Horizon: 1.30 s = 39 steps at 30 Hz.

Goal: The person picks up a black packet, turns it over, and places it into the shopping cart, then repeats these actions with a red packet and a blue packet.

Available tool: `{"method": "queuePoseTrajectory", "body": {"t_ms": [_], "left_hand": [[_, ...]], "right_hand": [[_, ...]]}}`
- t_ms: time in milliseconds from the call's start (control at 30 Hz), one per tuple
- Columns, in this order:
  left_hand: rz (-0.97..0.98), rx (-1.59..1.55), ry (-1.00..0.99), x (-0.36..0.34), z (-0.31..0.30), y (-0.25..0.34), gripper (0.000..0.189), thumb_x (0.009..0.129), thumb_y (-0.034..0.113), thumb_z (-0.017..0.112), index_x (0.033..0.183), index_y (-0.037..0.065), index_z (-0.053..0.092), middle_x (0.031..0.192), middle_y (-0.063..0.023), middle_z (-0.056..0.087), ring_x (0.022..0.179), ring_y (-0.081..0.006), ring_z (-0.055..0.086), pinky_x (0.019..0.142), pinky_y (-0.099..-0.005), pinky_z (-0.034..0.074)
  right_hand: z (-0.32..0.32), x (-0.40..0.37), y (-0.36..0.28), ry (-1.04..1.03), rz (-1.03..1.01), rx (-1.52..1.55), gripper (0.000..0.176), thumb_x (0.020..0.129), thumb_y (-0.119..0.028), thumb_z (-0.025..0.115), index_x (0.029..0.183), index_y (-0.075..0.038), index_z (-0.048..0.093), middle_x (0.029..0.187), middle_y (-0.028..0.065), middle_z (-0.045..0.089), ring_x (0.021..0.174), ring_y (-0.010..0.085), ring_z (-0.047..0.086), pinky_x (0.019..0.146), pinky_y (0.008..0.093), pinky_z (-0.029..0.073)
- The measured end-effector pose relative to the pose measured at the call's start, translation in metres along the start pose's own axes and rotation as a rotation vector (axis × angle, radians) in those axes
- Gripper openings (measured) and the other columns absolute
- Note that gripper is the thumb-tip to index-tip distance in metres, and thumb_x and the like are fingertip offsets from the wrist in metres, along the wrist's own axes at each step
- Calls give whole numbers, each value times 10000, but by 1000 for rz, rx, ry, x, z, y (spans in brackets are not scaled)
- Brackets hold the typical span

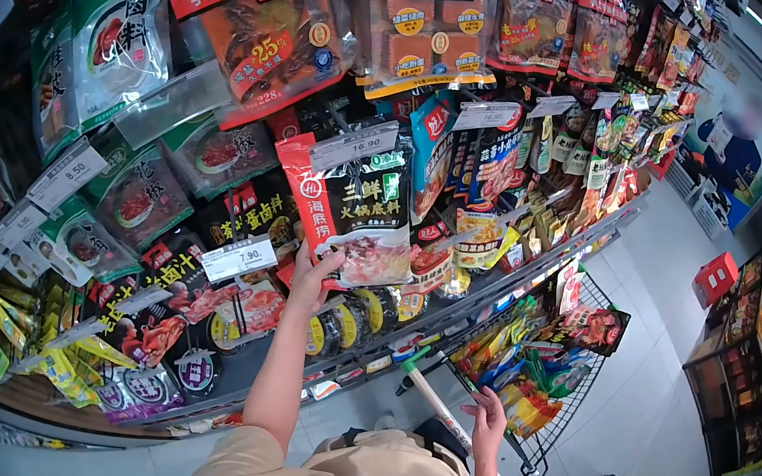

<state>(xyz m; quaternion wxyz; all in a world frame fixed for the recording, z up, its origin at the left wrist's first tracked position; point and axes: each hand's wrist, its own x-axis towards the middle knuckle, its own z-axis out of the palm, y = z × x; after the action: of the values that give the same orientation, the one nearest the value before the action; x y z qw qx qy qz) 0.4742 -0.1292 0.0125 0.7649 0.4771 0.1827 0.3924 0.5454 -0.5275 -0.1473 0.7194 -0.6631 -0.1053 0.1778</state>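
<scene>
A red-and-black hotpot seasoning packet [371, 207] with a picture of food is at the shelf front, its top overlapped by a price tag [355, 146]. My left hand [314, 272] is closed on the packet's lower left edge, thumb over the front and the other fingers hidden behind. Lower right, my right hand [485, 418] hovers beside the handle [437, 406] of a shopping cart, fingers apart and holding nothing. The wire cart [588, 369] carries a heap of colourful packets [527, 375].
Larger hotpot seasoning bags [258, 36] hang above, and green spice bags [123, 31] fill the left. Round-topped tubs [349, 323] line the lower shelf. Across the aisle floor [653, 345] stands another stocked shelf [754, 359]. Far right, a person-like figure [735, 156] appears by the wall.
</scene>
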Motion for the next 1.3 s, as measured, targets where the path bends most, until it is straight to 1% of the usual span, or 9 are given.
{"method": "queuePoseTrajectory", "body": {"t_ms": [133,400,500,633,733,1100,1167,1267,1300], "left_hand": [[-18,-20,5,-3,-1,-8,534,826,89,743,1303,48,506,1070,-35,600,976,-128,587,854,-294,490],[14,-30,-46,-17,13,2,498,850,110,717,1296,62,502,1049,-70,618,784,-172,680,442,-305,589],[-31,-29,-29,-28,20,10,505,855,108,718,1307,60,499,1061,-75,622,791,-171,681,446,-308,590],[-56,-18,15,-36,26,17,558,838,54,730,1345,58,496,1146,-68,624,1002,-158,637,802,-306,554],[-39,30,21,-47,40,28,595,825,41,737,1366,57,491,1213,-68,614,1086,-157,599,942,-326,480],[-37,-11,-76,-70,56,28,660,823,-6,719,1419,59,441,1262,-69,607,1146,-172,588,1007,-339,440],[-27,16,-95,-73,54,30,649,829,-3,715,1412,64,439,1214,-67,621,1066,-162,625,891,-314,530],[-80,-24,-55,-80,59,30,637,831,27,726,1397,75,439,1110,-68,636,819,-126,672,439,-239,559],[-75,-27,-51,-83,57,29,637,831,27,726,1397,75,439,1110,-68,636,819,-126,672,439,-239,559]], "right_hand": [[-4,-1,6,12,-9,3,381,978,55,436,1354,34,493,1142,168,662,866,222,709,804,307,568],[-4,-1,5,10,8,28,382,977,58,431,1352,30,497,1148,172,662,865,217,709,811,305,567],[-3,-2,1,-3,-5,-27,380,977,58,429,1349,29,502,1151,176,666,873,215,709,817,305,566],[4,2,-15,-25,11,11,364,985,40,453,1344,36,512,1160,168,669,905,209,703,835,308,557],[28,15,-60,-85,-14,71,362,990,14,487,1350,40,511,1179,158,670,986,207,683,889,317,531],[164,98,-198,-551,-367,114,760,939,-124,681,1538,-13,227,1438,161,478,1277,190,497,1099,365,377],[170,101,-209,-563,-349,112,684,935,-113,686,1484,12,297,1333,132,552,1195,169,558,1041,358,441],[172,98,-218,-556,-227,124,546,917,-135,718,1349,11,418,1158,84,645,972,118,645,861,293,529],[170,95,-214,-563,-230,122,546,917,-135,718,1349,11,418,1158,84,645,972,118,645,861,293,529]]}}
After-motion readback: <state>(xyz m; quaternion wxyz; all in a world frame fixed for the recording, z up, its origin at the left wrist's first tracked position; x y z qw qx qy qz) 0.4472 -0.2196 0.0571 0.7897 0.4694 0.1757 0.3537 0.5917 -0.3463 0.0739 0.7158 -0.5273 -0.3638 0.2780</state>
